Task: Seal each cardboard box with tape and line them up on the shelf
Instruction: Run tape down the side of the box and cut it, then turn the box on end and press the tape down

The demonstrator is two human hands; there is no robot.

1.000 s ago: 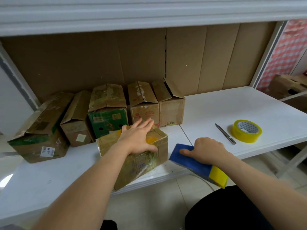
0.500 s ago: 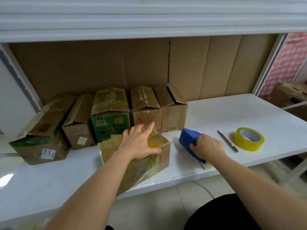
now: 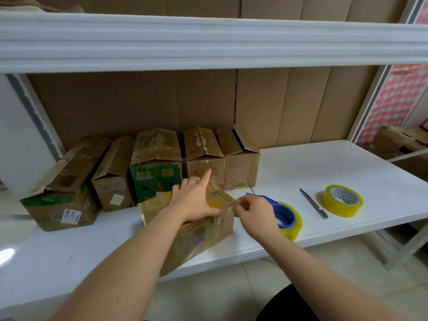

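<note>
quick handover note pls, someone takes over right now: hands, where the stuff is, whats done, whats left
Left hand rests on top of the front box, index finger raised. Right hand pinches the tape end at the box's right top edge, with the blue tape dispenser just behind it on the shelf.
Five boxes stand in a row at the back; the rightmost one's flap stands up.
Spare tape roll and knife lie to the right.
Left: tape the front box, line it up.

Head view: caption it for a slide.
Left hand steadies front box; right hand holds tape dispenser.
</note>
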